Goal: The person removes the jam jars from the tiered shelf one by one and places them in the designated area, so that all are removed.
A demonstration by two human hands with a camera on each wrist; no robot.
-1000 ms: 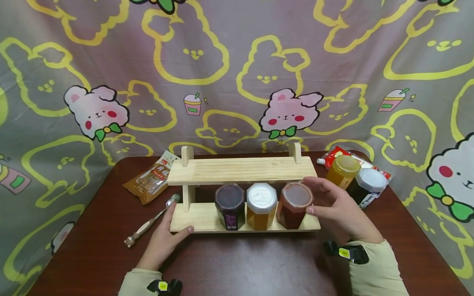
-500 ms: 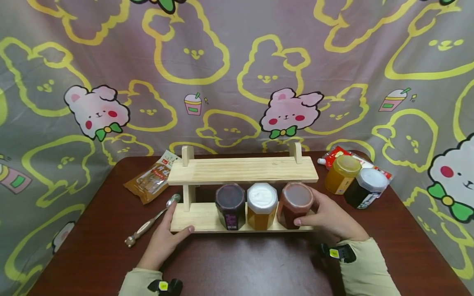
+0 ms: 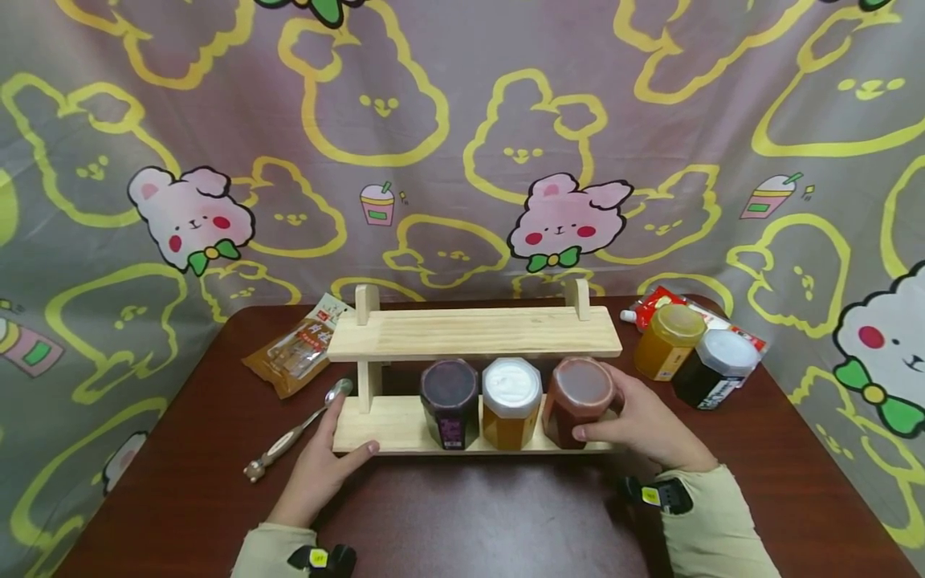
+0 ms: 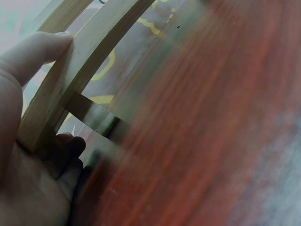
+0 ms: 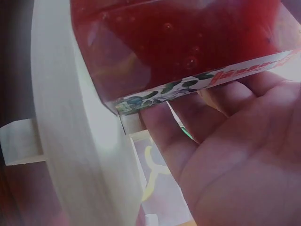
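Note:
A two-tier wooden rack [image 3: 470, 333] stands in the middle of the table. My left hand [image 3: 321, 466] grips the left end of its lower board, thumb over the top; in the left wrist view the fingers curl beneath the board [image 4: 87, 56]. At the lower board's right end is a faceted jar of red jam [image 3: 578, 401]. My right hand [image 3: 646, 421] holds it from the right, thumb across the front and fingers along its labelled side in the right wrist view. Beside it stand a white-lidded amber jar [image 3: 511, 401] and a dark purple jar [image 3: 450, 401].
Right of the rack stand a yellow jar [image 3: 668, 341] and a black jar with a white lid [image 3: 715, 369], before a red pouch [image 3: 654, 299]. On the left lie a brown food packet [image 3: 292, 353] and a spoon [image 3: 289, 437]. A patterned curtain [image 3: 433, 144] hangs behind.
My right hand has moved left and inward, from the red jar's edge to a hold around it. The left hand and the rack have stayed in place.

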